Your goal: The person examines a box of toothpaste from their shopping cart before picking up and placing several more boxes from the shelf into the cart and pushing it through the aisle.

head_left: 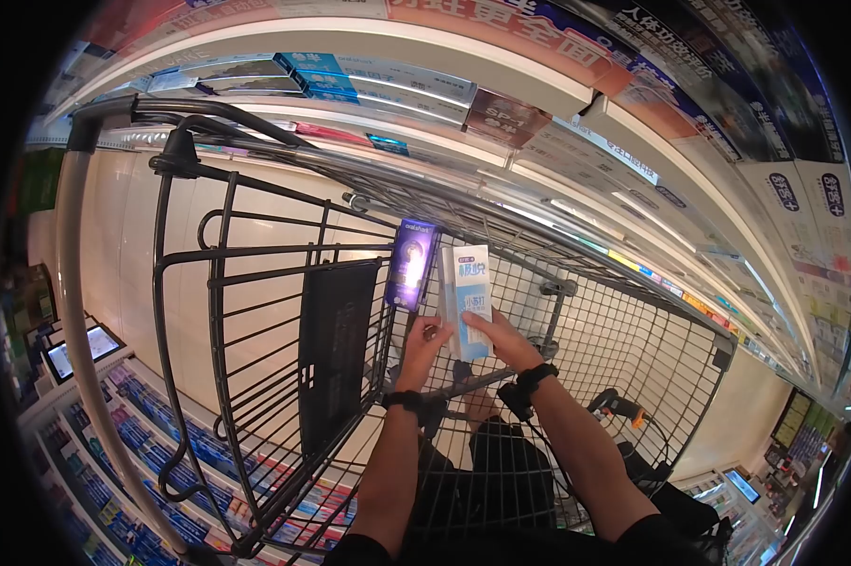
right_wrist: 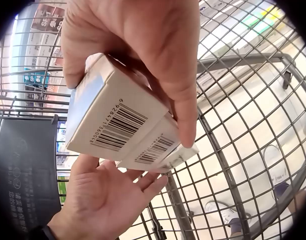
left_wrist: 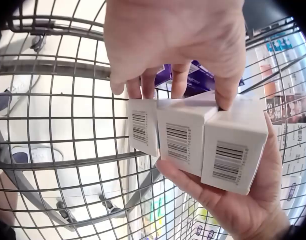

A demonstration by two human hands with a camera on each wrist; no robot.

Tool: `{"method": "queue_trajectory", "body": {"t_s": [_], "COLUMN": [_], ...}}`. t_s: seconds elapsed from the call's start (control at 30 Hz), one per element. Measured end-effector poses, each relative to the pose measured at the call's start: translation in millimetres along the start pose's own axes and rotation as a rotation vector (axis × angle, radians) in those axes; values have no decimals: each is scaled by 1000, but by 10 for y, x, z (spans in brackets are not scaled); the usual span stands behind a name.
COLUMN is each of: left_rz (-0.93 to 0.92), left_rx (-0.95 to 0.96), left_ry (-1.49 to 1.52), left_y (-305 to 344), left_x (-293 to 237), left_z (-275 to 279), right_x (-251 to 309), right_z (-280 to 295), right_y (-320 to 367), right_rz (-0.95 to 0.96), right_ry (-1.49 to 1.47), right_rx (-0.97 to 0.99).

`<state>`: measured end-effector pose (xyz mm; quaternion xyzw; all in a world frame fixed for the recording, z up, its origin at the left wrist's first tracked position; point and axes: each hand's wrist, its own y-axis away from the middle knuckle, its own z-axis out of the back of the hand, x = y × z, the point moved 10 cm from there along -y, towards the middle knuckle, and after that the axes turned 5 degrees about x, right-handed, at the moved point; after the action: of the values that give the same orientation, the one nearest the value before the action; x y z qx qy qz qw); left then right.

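Three long white-and-blue toothpaste boxes [head_left: 472,283] stand side by side between my hands above the shopping cart basket. Their barcode ends [left_wrist: 178,142] face the left wrist camera, the leftmost box slightly splayed from the others. My left hand [head_left: 425,341] grips the boxes, its thumb on one side and fingers around the other in the left wrist view. My right hand [head_left: 503,341] holds the same stack, thumb and fingers spread across its sides in the right wrist view. A purple box [head_left: 412,264] is just left of the stack, near the cart's seat end.
The cart's dark wire basket [head_left: 623,354] surrounds both hands, with a black seat panel [head_left: 336,354] at left. Shelves of boxed goods [head_left: 388,80] run along the far side. A lower display [head_left: 161,424] holds many packages at left. My legs show through the mesh.
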<state>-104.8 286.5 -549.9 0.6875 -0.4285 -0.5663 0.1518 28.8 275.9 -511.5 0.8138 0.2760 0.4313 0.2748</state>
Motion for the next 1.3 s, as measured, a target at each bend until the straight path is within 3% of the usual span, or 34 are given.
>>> {"method": "queue_trajectory", "body": {"t_s": [0.2,0.3,0.43,0.53,0.6,0.77,1.0,1.3], "left_rz": [90,192,254,196,151,56,11,-180], "left_rx": [50,224,370,397,449,589,547,564], "left_ry": [-239,-369,-298,-293,-284,-332,-294,-164], "left_y": [247,431,862,1090,1235,1810,2505,2890], "left_x": [-168,-257,-606,-773,-910,-1414,-1886,-2234], "left_z": [-119,-330,-759,-951,-1107,-1591,-1930,-1744], "right_x": [-81,-103,103,571,408,977,1460,1770], "right_z": [32,-11,-199,-535,-509,-849,-1171,-1370], "right_y": [390,677,1320,1974,2055,2872,3661,4431], "right_rz": [-69,-53,24,79,167,259,411,694], "right_ry": [-49,-70,3,-1,5,210,381,195], "right_rx": [67,92,47,25,80,38,-28,-191]}}
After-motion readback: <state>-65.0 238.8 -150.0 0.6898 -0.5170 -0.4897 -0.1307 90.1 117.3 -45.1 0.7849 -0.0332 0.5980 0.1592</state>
